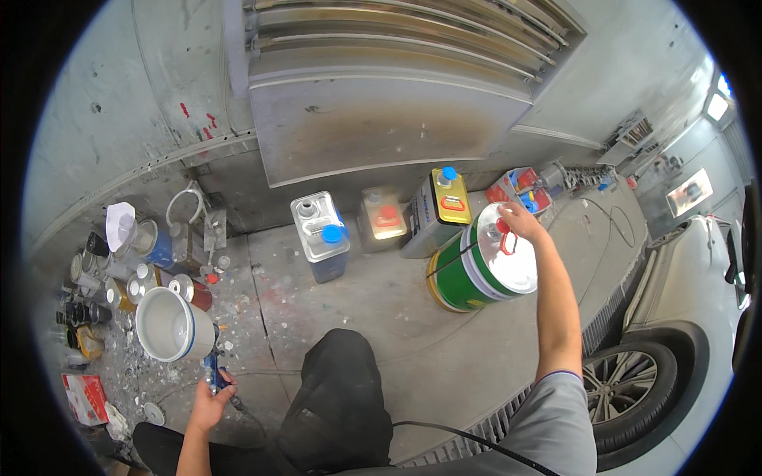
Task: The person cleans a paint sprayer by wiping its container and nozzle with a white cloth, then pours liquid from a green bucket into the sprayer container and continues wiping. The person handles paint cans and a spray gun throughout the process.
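My left hand [214, 392] grips a blue spray gun [211, 366], whose open, pale cup [172, 327] stands above it; a hose leads off from the gun's lower end. At the right, my right hand [519, 221] is at the red cap [503, 226] on the lid of a green and white drum [476, 268]. Whether its fingers are closed on the cap or on the red handle beside it, I cannot tell. Left of the drum stands a grey can with a yellow top and blue cap [452, 199]. A metal can [321, 232] with its spout uncovered has a blue cap [331, 234] on its top.
A translucent jug [384, 220] with a red cap stands between the cans. Many paint tins [190, 291] and cups crowd the left wall. A red box [515, 184] is behind the drum. A floor grate [494, 422] runs beside a car's wheel [619, 392]. A black hose [452, 434] crosses near my legs.
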A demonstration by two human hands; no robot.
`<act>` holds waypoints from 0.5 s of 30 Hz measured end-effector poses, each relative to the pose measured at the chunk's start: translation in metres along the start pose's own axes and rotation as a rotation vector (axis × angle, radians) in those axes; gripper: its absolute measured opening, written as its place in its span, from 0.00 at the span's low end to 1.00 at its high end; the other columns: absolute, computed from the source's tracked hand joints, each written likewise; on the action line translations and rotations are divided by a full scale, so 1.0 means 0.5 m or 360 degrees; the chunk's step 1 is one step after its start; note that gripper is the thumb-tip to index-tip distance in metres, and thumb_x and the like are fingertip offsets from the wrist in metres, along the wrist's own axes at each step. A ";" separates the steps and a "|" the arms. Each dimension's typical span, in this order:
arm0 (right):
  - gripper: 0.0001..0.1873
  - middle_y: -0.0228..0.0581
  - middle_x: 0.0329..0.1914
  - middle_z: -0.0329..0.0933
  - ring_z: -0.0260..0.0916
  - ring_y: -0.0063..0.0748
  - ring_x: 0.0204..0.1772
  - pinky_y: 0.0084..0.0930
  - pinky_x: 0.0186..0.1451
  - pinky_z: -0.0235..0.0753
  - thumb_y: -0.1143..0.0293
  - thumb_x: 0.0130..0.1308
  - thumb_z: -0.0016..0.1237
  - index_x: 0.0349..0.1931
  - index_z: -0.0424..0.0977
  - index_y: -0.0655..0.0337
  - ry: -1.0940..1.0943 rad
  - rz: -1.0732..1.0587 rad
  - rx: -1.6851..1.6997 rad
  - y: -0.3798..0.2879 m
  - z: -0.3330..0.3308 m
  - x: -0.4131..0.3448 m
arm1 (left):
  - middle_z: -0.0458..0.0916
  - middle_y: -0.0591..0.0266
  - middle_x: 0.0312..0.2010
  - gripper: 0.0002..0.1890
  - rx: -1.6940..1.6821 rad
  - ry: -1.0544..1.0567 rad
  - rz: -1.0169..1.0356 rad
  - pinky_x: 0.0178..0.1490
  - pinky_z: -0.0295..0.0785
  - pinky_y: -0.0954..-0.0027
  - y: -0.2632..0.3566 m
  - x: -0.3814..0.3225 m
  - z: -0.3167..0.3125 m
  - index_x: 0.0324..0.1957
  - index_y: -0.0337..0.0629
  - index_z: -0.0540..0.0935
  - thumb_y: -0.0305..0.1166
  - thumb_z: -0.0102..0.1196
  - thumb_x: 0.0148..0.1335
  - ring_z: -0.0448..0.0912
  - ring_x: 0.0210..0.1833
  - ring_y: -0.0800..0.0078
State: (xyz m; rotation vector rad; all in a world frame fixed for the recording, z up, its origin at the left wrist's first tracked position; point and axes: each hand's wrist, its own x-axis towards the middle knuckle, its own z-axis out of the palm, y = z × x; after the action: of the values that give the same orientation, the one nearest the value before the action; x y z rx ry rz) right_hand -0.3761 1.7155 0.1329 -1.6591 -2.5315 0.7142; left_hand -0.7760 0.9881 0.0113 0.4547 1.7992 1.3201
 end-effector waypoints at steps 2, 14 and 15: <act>0.35 0.55 0.51 0.86 0.84 0.49 0.55 0.42 0.60 0.80 0.60 0.60 0.66 0.69 0.74 0.59 0.0020 -0.0553 -0.0371 -0.002 -0.033 -0.033 | 0.82 0.63 0.43 0.12 -0.0042 0.0005 0.0004 0.56 0.75 0.66 -0.006 0.000 -0.001 0.43 0.40 0.77 0.14 0.62 0.62 0.79 0.49 0.73; 0.35 0.48 0.46 0.89 0.88 0.49 0.45 0.42 0.55 0.83 0.40 0.79 0.34 0.48 0.87 0.62 0.0109 0.0627 -0.0737 -0.015 0.031 -0.006 | 0.82 0.63 0.42 0.11 -0.0054 -0.0020 -0.0021 0.55 0.75 0.67 0.014 0.006 0.017 0.42 0.39 0.78 0.15 0.63 0.62 0.80 0.49 0.72; 0.34 0.49 0.48 0.89 0.88 0.49 0.48 0.42 0.56 0.83 0.41 0.79 0.34 0.49 0.87 0.62 0.0030 0.0685 -0.0624 -0.041 0.026 -0.010 | 0.82 0.63 0.42 0.11 -0.0034 0.0001 -0.0022 0.54 0.75 0.67 0.017 -0.001 0.011 0.42 0.39 0.78 0.15 0.63 0.62 0.80 0.49 0.73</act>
State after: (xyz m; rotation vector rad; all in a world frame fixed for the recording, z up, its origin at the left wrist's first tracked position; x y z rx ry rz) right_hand -0.3949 1.6996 0.1302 -2.3618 -2.4371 0.2095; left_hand -0.7729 0.9945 0.0186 0.4294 1.7844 1.3286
